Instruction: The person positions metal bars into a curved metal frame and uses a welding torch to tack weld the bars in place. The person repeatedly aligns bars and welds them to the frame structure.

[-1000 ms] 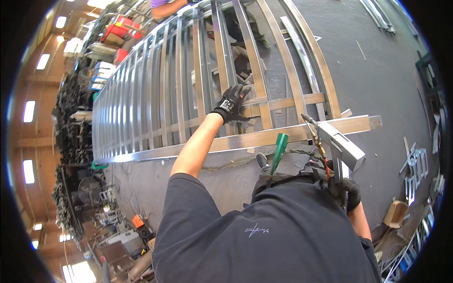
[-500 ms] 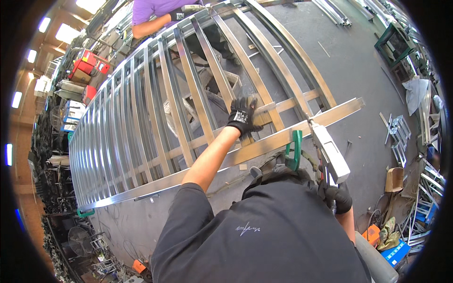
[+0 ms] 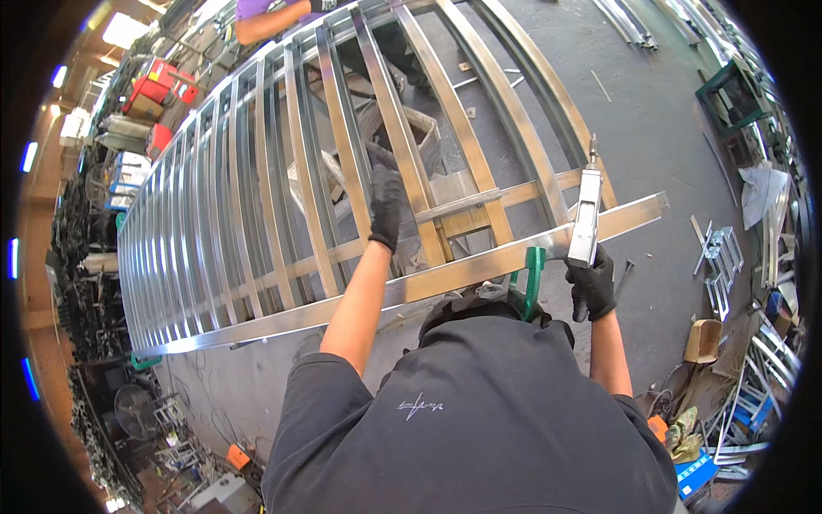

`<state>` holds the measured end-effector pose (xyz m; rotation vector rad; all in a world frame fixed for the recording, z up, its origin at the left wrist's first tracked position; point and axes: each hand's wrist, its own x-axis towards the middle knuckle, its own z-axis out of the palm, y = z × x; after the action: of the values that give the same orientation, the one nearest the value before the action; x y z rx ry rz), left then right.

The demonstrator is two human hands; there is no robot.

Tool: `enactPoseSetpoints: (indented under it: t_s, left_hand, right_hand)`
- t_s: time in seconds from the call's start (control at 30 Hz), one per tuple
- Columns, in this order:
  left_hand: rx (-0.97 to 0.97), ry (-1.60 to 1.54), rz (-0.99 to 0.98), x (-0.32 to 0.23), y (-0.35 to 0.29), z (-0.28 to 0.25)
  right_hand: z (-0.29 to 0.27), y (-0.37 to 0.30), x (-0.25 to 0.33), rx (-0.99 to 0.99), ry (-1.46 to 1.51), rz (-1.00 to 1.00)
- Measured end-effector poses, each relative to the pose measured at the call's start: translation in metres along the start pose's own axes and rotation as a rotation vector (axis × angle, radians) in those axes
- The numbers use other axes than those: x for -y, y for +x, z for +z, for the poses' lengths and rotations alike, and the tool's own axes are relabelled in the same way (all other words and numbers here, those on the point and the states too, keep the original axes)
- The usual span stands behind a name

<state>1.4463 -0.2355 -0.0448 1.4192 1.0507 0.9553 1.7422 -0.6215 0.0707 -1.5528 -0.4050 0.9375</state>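
My right hand, in a black glove, is closed around the lower end of a gun-shaped tool with a silver boxy body. Its narrow tip points away from me, above the right end of a large slatted metal frame. My left hand, also gloved, is over the frame among the slats; its fingers are blurred, so I cannot see whether they grip anything. Between the hands, a short metal strip lies across two slats. A green clamp sits on the near rail, left of the tool.
Across the frame, a co-worker's arm reaches in at the top edge. A crate shows below the slats. Metal scraps and a brown box lie on the floor at right. Red equipment stands at far left.
My left hand has left the short strip and shifted left along the slats. My right hand has come up, swinging the tool so its tip points away from me over the rail.
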Motion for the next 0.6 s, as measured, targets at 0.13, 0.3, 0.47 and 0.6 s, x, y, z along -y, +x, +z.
enactPoseSetpoints:
  t_s: [0.13, 0.3, 0.47, 0.6]
  left_hand:
    - [-0.138, -0.617, -0.388, -0.023, 0.018, 0.015]
    - [-0.061, -0.361, -0.297, 0.069, 0.034, 0.022]
    - [0.155, -0.658, -0.641, -0.002, 0.03, 0.044]
    - [-0.051, -0.467, -0.423, -0.001, 0.024, 0.047]
  right_hand:
    - [-0.017, 0.026, -0.02, -0.024, 0.014, 0.019]
    - [-0.011, 0.037, -0.013, 0.046, -0.112, 0.065]
    - [-0.017, 0.034, -0.006, -0.021, -0.089, 0.126]
    - [0.003, 0.045, 0.017, -0.066, -0.145, 0.127]
